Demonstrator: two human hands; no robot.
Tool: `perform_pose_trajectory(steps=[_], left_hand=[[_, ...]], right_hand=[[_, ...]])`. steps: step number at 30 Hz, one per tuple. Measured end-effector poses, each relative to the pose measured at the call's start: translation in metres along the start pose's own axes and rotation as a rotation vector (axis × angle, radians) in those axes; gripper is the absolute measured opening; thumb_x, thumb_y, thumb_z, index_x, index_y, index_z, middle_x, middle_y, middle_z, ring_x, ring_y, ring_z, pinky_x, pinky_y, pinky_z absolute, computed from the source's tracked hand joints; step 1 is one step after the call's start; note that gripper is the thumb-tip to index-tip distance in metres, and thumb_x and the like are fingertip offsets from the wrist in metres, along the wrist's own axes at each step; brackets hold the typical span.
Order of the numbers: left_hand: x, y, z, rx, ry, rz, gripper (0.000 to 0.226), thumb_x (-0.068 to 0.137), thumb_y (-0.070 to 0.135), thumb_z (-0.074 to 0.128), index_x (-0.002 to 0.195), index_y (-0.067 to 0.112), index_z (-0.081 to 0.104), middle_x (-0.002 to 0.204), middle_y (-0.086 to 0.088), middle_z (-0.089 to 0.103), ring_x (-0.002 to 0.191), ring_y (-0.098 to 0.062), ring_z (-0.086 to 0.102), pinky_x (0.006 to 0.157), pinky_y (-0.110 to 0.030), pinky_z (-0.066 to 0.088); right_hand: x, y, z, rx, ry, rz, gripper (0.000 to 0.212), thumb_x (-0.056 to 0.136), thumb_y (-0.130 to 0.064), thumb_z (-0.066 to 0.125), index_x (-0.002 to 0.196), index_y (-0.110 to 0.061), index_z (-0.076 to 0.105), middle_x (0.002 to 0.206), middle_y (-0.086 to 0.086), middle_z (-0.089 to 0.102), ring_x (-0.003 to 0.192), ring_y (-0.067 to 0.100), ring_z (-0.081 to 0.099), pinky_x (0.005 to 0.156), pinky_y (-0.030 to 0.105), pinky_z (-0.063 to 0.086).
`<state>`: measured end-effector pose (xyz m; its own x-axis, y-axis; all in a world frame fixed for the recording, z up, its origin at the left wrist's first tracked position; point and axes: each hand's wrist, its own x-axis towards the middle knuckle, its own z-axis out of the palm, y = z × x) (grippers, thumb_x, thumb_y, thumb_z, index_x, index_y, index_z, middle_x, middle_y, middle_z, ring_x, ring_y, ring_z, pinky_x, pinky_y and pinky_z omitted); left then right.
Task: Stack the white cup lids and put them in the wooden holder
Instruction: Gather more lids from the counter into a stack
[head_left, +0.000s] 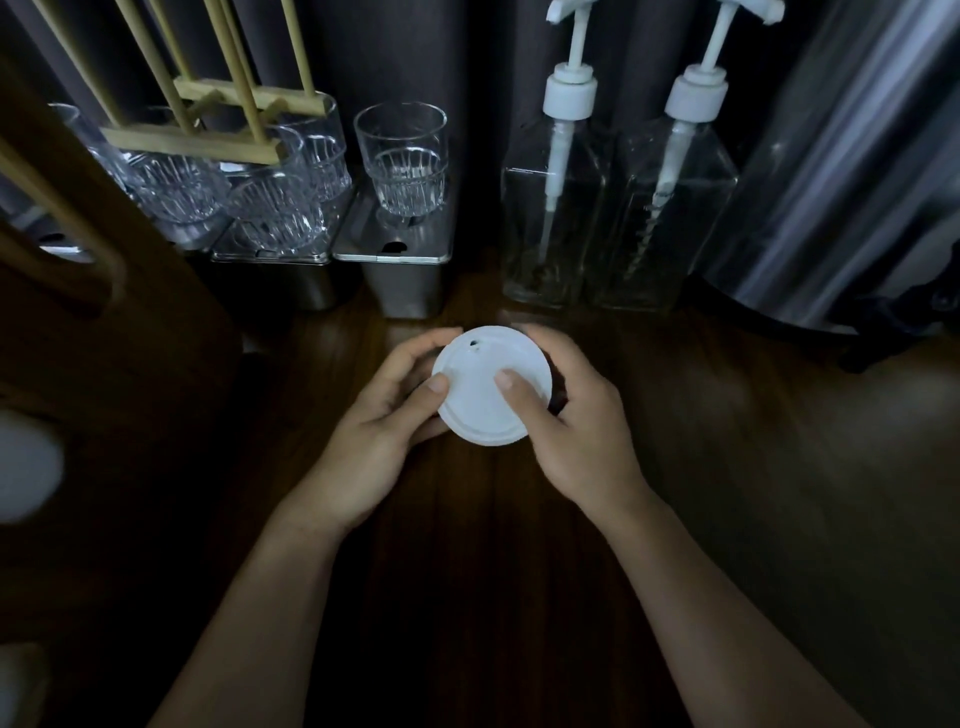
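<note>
left hand (374, 441) + right hand (576, 431) both pinching white lid (483, 384) by rim, lid flat. wooden holder (119, 364) off to left, so left hand nearer imo

Dim, underexposed wide-angle view.
The white lid (491, 387) is reading brightest; glare is streaking the steel urn (831, 156); the left edge is blurring, and verticals are leaning.

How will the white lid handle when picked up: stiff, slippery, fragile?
The white lid looks like thin moulded plastic, so probably light and slightly flexible. Its smooth surface may slip; left hand and right hand both grip its rim, thumbs on top. Round, so it could roll if dropped on edge.
</note>
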<state>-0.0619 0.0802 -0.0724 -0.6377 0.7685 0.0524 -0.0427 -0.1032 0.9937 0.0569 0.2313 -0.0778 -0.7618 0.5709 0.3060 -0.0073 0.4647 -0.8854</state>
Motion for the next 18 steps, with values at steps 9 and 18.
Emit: perform_pose_trajectory(steps=[9,18], left_hand=[[-0.0015,0.0045,0.0018,0.003,0.012,-0.030,0.044,0.098,0.032,0.058,0.141,0.026,0.060,0.135,0.006,0.070,0.130,-0.017,0.064,0.102,-0.036,0.057],[-0.0031,0.0057,0.0039,-0.131,0.094,-0.088,0.050,0.087,0.024,0.069,0.134,0.008,0.065,0.123,-0.008,0.077,0.119,-0.021,0.072,0.098,-0.031,0.060]], right_hand=[[0.0053,0.0031,-0.0062,0.178,-0.059,0.105,0.033,0.098,-0.026,0.072,0.131,-0.028,0.066,0.119,-0.013,0.073,0.112,0.007,0.069,0.093,0.034,0.059],[0.0058,-0.0002,-0.0100,0.186,-0.058,0.152,0.033,0.090,-0.031,0.081,0.120,-0.033,0.068,0.114,-0.011,0.076,0.107,0.009,0.072,0.091,0.044,0.062]])
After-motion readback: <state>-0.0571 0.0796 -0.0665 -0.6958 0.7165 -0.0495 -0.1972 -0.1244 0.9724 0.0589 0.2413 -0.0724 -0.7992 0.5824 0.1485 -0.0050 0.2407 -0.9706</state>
